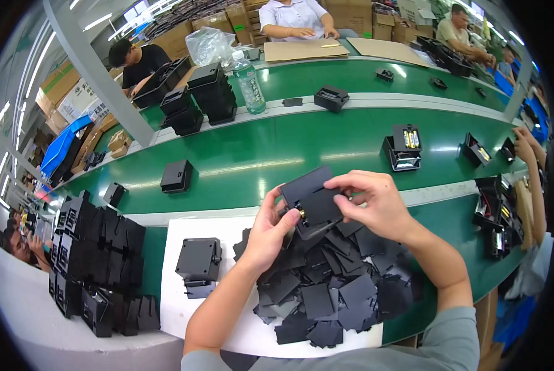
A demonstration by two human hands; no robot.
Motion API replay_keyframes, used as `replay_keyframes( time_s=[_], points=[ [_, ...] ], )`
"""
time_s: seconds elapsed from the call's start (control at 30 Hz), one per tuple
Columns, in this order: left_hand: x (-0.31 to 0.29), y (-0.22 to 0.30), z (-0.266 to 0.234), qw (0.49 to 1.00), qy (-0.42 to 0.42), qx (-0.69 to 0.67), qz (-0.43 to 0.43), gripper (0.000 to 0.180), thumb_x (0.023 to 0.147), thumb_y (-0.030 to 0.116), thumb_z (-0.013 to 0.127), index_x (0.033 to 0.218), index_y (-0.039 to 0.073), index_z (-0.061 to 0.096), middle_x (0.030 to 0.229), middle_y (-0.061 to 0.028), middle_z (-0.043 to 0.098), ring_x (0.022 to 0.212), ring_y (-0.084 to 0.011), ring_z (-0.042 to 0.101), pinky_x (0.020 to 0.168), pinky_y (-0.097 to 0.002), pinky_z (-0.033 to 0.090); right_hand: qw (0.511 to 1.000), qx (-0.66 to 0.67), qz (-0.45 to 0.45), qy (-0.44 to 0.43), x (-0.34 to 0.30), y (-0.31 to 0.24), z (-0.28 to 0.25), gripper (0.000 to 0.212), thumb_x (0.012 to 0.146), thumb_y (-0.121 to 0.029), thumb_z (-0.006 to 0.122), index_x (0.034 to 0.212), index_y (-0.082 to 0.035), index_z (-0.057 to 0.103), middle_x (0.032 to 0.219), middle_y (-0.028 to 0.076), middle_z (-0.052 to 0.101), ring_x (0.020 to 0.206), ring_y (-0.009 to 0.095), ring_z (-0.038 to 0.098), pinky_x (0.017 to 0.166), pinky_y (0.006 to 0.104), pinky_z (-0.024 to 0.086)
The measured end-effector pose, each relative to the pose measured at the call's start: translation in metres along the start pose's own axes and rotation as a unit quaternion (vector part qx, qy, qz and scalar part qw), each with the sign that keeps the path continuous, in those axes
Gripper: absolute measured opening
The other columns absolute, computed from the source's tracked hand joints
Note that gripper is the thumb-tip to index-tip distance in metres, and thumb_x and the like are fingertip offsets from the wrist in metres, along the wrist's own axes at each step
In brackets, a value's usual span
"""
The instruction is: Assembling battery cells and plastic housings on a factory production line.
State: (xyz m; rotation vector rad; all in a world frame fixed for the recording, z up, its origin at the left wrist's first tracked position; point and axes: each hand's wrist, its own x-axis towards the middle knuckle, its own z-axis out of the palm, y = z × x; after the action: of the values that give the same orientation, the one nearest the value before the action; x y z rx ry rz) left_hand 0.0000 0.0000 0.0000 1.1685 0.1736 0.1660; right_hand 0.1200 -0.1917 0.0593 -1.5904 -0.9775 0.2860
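Head view: hands hold black box and plate.

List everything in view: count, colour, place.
Held case: 1, black, between hands
Held plate: 1, black, over case
Loose plates: uncountable, black, piled below hands
Board: 1, white, under pile
Closed box: 1, black, on board
Stacked cases: many, black, far left
Case stacks: 2, black, beside bottle
Bottle: 1, transparent, upper centre
Belt: 1, green, across middle
Battery cases: several, black, right side
Cardboard sheets: 2, brown, top
Plastic bag: 1, transparent, upper left
Workers: several, mixed clothing, around edges
Left hand: 1, bare, gripping case
Right hand: 1, bare, at plate
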Motion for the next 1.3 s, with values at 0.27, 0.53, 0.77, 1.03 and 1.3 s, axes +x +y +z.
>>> replay_keyframes(
  time_s=[0.27,0.53,0.77,1.03,1.3],
  points=[
    [-0.011,0.011,0.017,0.997,0.004,0.073,0.038,0.062,0.089,-0.001,0.059,0.143,0.005,0.03,0.129,-0.0173,0.054,0.106,-0.0214,0.057,0.091,-0.0266,0.047,0.987,0.009,0.127,-0.095,0.007,-0.008,-0.001,0.026,0.076,0.004,0.073,0.101,0.0,0.069,0.09,0.009,0.059,0.074,0.009,0.054,0.056,0.0214,0.054],
    [-0.015,0.014,0.016,0.985,-0.009,0.127,0.116,0.065,0.086,-0.005,0.059,0.143,0.007,0.03,0.128,-0.018,0.054,0.102,-0.0195,0.058,0.082,-0.0243,0.05,0.91,-0.279,-0.299,0.075,0.0,0.003,0.002,0.044,0.077,-0.009,0.078,0.118,-0.005,0.063,0.12,0.011,0.048,0.096,0.019,0.05,0.081,0.0322,0.048],
    [-0.003,0.02,0.014,0.991,0.011,0.108,0.082,0.057,0.086,-0.002,0.061,0.135,0.006,0.034,0.124,-0.0173,0.055,0.098,-0.0198,0.059,0.076,-0.0269,0.053,0.997,0.007,-0.01,-0.081,0.009,0.033,-0.006,0.092,0.071,-0.018,0.084,0.145,-0.009,0.03,0.131,0.016,0.046,0.116,0.03,0.051,0.096,0.0394,0.044],
    [0.097,0.004,-0.036,0.953,0.211,0.212,0.044,0.038,0.093,0.019,0.058,0.122,0.002,0.039,0.121,-0.0199,0.05,0.097,-0.0262,0.06,0.069,-0.0347,0.057,0.824,-0.553,0.123,-0.022,0.088,0.122,-0.131,0.102,0.061,-0.044,0.086,0.141,-0.007,0.036,0.138,0.019,0.045,0.124,0.035,0.046,0.102,0.0423,0.042],
    [0.099,0.005,-0.067,0.647,0.283,0.708,0.011,0.039,0.091,0.023,0.06,0.118,0.002,0.043,0.126,-0.0157,0.05,0.102,-0.0265,0.059,0.083,-0.0376,0.051,0.79,-0.501,0.079,-0.344,0.139,0.118,-0.13,0.11,0.049,-0.038,0.093,0.135,0.001,0.037,0.129,0.018,0.053,0.118,0.033,0.051,0.099,0.0397,0.044]
  ],
)
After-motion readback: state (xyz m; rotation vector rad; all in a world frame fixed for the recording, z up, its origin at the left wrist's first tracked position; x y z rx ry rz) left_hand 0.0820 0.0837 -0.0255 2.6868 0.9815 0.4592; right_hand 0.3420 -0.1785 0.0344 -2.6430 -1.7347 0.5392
